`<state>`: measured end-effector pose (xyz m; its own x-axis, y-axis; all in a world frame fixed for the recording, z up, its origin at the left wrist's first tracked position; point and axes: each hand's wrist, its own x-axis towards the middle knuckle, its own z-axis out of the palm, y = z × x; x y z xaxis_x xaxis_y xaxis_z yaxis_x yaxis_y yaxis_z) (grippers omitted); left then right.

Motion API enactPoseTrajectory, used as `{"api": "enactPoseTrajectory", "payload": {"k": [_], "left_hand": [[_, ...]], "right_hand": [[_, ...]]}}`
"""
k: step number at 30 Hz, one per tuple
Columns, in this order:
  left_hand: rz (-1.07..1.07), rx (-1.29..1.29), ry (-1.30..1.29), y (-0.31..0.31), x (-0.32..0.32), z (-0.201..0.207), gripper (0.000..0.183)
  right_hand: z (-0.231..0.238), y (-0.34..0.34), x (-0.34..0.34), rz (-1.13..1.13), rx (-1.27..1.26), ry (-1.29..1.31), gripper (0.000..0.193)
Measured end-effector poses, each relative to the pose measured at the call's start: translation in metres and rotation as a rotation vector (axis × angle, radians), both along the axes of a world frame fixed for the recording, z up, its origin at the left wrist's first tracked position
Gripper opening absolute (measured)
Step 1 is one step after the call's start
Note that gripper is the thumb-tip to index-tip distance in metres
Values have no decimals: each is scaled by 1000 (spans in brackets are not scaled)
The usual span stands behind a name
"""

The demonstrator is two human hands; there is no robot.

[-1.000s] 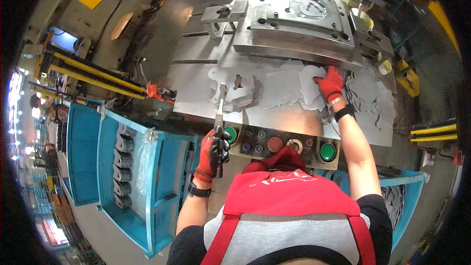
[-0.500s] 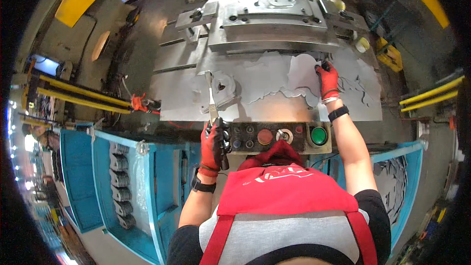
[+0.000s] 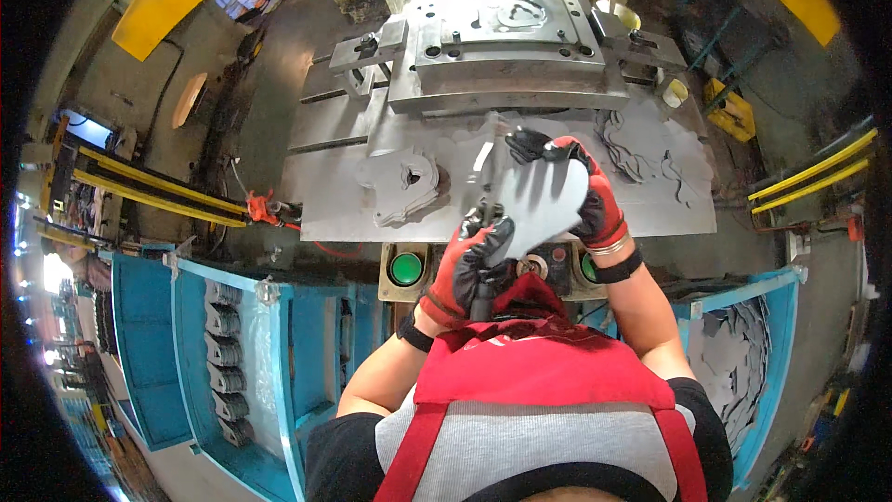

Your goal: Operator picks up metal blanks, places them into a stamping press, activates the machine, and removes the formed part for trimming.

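Both hands wear red gloves with black palms and fingers. A flat grey sheet-metal piece [image 3: 542, 207] with a rounded end is raised between them, above the near side of the press table. My right hand [image 3: 597, 197] is closed round its far right edge. My left hand [image 3: 472, 265] is closed on the near left edge. That same hand also keeps hold of a long metal tool [image 3: 482, 167] with a black handle; its shaft is smeared by motion. A small stack of grey cut metal pieces [image 3: 401, 184] lies on the table to the left of my hands.
A steel die [image 3: 506, 42] sits on the press bed [image 3: 339, 209] at the back. Thin metal offcuts [image 3: 621, 151] lie at the right. A green button [image 3: 406, 269] is on the near control panel. Blue bins [image 3: 288, 344] flank me, and yellow rails [image 3: 163, 188] stand at the sides.
The right hand has lifted the sheet-metal piece off the table and brought it towards me. My left hand has moved right with the tool and now grips the piece too.
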<state>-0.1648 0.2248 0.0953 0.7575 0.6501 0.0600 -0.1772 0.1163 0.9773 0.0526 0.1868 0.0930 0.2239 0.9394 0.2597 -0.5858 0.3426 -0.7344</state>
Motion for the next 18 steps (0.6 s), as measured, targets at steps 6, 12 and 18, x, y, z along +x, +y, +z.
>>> {"api": "enactPoseTrajectory", "payload": {"k": [6, 12, 18], "left_hand": [[420, 707, 241, 28, -13, -28, 20], [374, -229, -230, 30, 5, -14, 47], [540, -201, -83, 45, -13, 10, 55]], "right_hand": [[49, -33, -6, 41, -294, 6, 43], [65, -10, -10, -326, -394, -404, 43], [64, 62, 72, -506, -365, -493, 28]]}}
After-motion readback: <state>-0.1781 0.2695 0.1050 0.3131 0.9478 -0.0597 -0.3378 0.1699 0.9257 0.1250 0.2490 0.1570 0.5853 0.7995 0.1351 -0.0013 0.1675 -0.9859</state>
